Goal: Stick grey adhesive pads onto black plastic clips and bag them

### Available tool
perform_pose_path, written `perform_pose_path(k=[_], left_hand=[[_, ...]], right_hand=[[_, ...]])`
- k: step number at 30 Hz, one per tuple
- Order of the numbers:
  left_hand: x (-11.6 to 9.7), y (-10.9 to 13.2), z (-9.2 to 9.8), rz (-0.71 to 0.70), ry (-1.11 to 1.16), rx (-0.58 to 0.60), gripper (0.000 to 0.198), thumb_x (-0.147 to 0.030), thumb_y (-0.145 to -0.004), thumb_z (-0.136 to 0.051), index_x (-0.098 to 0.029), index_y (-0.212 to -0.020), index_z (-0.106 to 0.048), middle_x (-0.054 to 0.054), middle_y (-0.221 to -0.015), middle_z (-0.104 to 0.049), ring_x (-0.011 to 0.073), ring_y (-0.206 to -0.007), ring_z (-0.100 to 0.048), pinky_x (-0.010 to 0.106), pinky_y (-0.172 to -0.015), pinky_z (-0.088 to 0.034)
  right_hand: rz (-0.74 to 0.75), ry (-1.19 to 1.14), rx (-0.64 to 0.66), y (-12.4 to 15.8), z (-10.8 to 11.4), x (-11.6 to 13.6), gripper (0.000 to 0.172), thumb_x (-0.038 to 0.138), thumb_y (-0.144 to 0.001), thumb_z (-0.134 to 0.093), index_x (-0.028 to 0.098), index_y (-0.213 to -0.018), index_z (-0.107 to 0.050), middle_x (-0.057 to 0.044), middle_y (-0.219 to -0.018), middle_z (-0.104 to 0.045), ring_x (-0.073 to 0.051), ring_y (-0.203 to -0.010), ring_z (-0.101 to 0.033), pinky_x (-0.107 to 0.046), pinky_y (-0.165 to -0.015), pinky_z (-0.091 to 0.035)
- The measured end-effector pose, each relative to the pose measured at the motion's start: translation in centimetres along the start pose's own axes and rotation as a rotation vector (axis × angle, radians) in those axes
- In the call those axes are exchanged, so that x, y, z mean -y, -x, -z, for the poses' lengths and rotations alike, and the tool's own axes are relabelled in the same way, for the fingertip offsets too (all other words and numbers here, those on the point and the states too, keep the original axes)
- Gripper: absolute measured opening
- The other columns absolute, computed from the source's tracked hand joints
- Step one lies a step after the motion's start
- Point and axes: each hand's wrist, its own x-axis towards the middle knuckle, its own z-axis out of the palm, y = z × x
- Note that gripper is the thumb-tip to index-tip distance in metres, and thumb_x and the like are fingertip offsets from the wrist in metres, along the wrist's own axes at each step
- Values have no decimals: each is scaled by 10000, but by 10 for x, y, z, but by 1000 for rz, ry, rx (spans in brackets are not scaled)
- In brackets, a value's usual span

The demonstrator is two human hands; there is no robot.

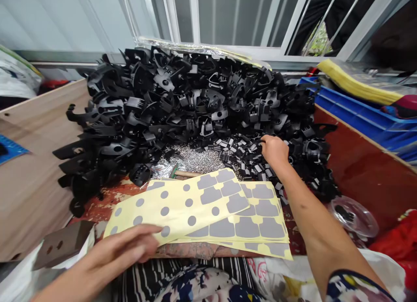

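Observation:
My left hand (138, 243) hovers at the lower left corner of a yellow sticker sheet (176, 217), fingers stretched out and slightly blurred, with nothing visible in it. Grey round and tab-shaped stickers cover that sheet, which lies across more sheets (283, 232) of grey stickers. Farther off, my right hand (275, 153) reaches into the right side of a heap of small black plastic clips (249, 156). Its fingers are curled closed at the heap, and whatever they grip is hidden. Beside the clips lies a pile of small shiny metal pins (198, 159).
Large black plastic parts (195, 98) are heaped along the back, below a window. A wooden board (45, 128) stands at left and a blue crate (361, 115) at right. A tool with a wooden handle (187, 174) lies behind the sheets. A clear plastic tub (358, 219) sits at right.

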Motion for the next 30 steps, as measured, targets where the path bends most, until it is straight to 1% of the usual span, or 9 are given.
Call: perform_pose_path(k=[3, 7, 9, 10, 12, 15, 21, 26, 30], left_hand=[[-8, -32, -28, 163, 179, 72, 465, -495, -925, -691, -357, -1365, -634, 45, -964, -771, 252, -836, -710, 403, -830, -591], [-9, -100, -79, 214, 627, 197, 836, -345, -839, -826, -282, -1556, -402, 147, -1148, -746, 299, -1016, -740, 450, -862, -623], [-5, -120, -90, 220, 698, 203, 800, -252, -789, -865, -279, -1489, -477, 110, -1091, -737, 259, -877, -753, 402, -733, -653], [-3, -125, -91, 208, 694, 178, 740, -204, -761, -878, -256, -1417, -540, 86, -1027, -730, 229, -794, -742, 352, -649, -649], [1, -130, -86, 162, 650, 77, 612, -132, -727, -884, -216, -1272, -617, 51, -925, -701, 187, -698, -713, 282, -544, -625], [8, -132, -69, 125, 638, -82, 557, -71, -758, -828, -238, -1236, -594, 48, -972, -698, 205, -754, -747, 315, -594, -661], [30, -141, -55, 107, 690, -192, 577, -11, -824, -686, -281, -1293, -486, 59, -1000, -709, 269, -837, -797, 340, -660, -676], [37, -143, -57, 98, 701, -187, 593, -37, -814, -710, -267, -1312, -487, 64, -988, -708, 284, -827, -799, 332, -642, -674], [37, -143, -55, 108, 707, -181, 579, -43, -797, -730, -256, -1287, -508, 54, -963, -701, 280, -811, -796, 334, -645, -671]], right_hand=[[247, -89, -6, 63, 19, 13, 246, 194, -970, -549, 206, -1044, -783, -124, -1056, -774, -294, -1069, -670, -439, -975, -523], [629, -453, 30, 154, 22, 57, 290, 164, -1016, -518, 274, -1079, -778, -68, -1162, -762, -230, -1066, -702, -392, -914, -595], [698, -594, 118, 183, 13, 78, 289, 141, -1010, -538, 291, -1104, -767, -55, -1149, -760, -217, -1047, -704, -365, -866, -603], [661, -643, 145, 190, 6, 86, 298, 125, -1004, -539, 289, -1126, -757, -57, -1135, -758, -215, -1032, -705, -361, -856, -602], [456, -683, 154, 196, -9, 96, 347, 88, -980, -529, 268, -1209, -717, -72, -1126, -747, -216, -975, -704, -375, -849, -601], [198, -624, 170, 192, -30, 99, 425, 39, -918, -524, 223, -1269, -679, -101, -1144, -741, -250, -991, -683, -434, -900, -589], [204, -653, 275, 190, -41, 92, 331, 64, -933, -508, 242, -1104, -729, -73, -1127, -757, -276, -1112, -637, -476, -1001, -529], [142, -720, 271, 189, -38, 90, 356, 135, -948, -519, 257, -1236, -688, -95, -1409, -639, -274, -1276, -584, -466, -1058, -493], [141, -716, 349, 186, -33, 92, 288, 159, -962, -506, 241, -1135, -721, -83, -1145, -737, -271, -1138, -618, -462, -1016, -490]])
